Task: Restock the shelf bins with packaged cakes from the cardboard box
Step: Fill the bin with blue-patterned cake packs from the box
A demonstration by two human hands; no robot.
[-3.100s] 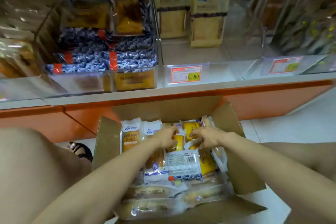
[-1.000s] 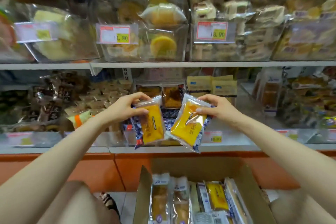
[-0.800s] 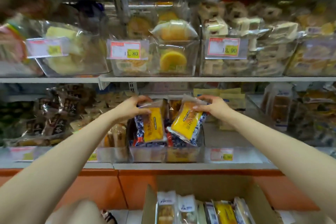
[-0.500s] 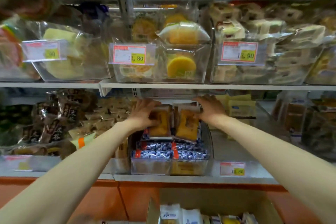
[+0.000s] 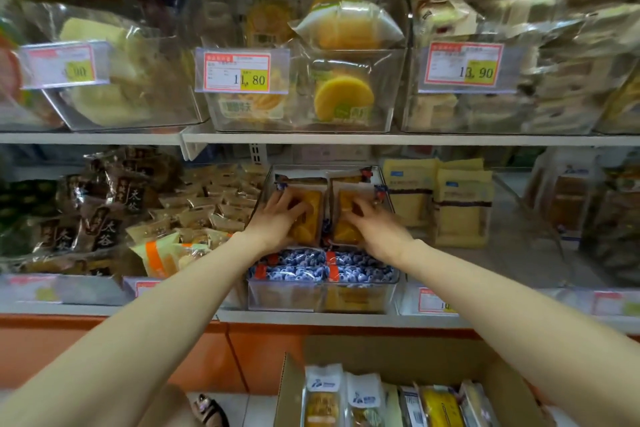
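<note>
- Left hand (image 5: 277, 218) and right hand (image 5: 372, 224): fingers curled over two cake packets (image 5: 343, 230) in the clear bin (image 5: 322, 298).
- I'd seat both flat, side by side, then release.

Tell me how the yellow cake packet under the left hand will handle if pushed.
Probably light and soft: the cake packet under the left hand has a thin clear wrapper. Its glossy film likely slides easily over the blue packets below.

Dark brown snack packets (image 5: 104, 211) lie left, beige pouches (image 5: 460, 204) stand right, a price tag (image 5: 237, 73) above.
</note>
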